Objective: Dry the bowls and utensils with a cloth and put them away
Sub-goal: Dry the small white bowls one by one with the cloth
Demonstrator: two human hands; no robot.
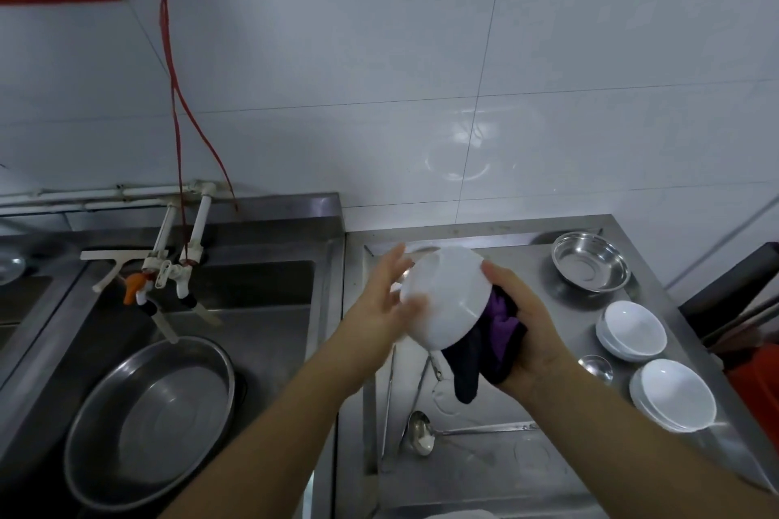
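Bowl (444,295) in both your hands, tipped on its side above the steel counter (497,464).

Your left hand (381,303) steadies the white bowl with straight, spread fingers against its outside; your right hand (529,329) grips a dark purple cloth (484,350) bunched at the bowl's mouth, fingers curled round it. Below the bowl a ladle (421,432) and another long utensil (388,405) lie on the counter. Right of the bowl sit two stacks of white bowls (632,329) (672,394), with a steel bowl (590,261) behind them. Well left of the bowl, a steel basin (151,421) rests in the sink (269,308) under the taps (168,274).
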